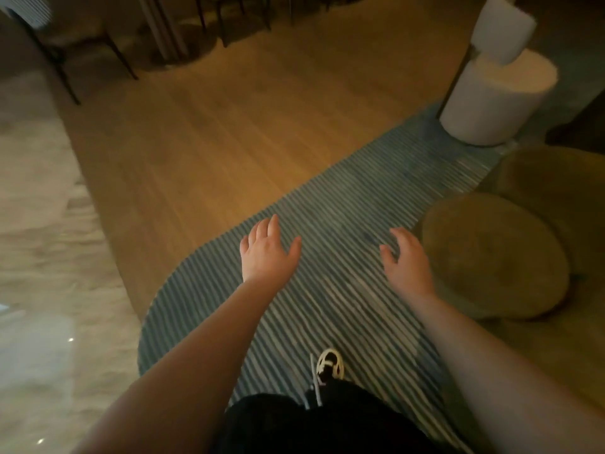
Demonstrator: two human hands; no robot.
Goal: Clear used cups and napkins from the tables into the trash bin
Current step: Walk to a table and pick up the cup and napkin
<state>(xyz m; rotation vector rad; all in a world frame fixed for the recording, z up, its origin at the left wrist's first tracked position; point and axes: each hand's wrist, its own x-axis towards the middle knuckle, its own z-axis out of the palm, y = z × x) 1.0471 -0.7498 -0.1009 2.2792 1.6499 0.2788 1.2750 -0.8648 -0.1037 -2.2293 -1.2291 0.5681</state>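
My left hand (266, 250) is stretched out in front of me over a blue striped rug (327, 224), fingers straight, holding nothing. My right hand (406, 260) is held out beside it, fingers relaxed and a little bent, also holding nothing. No cup, napkin, table top or trash bin shows in this view. The picture is blurred by motion.
A round olive pouf (491, 257) sits just right of my right hand, against an olive seat (556, 191). A white cylindrical stool (497, 99) stands at the rug's far end. Wooden floor (229, 126) lies ahead, pale marble floor (36, 224) to the left, dark chair legs (65, 70) at the back.
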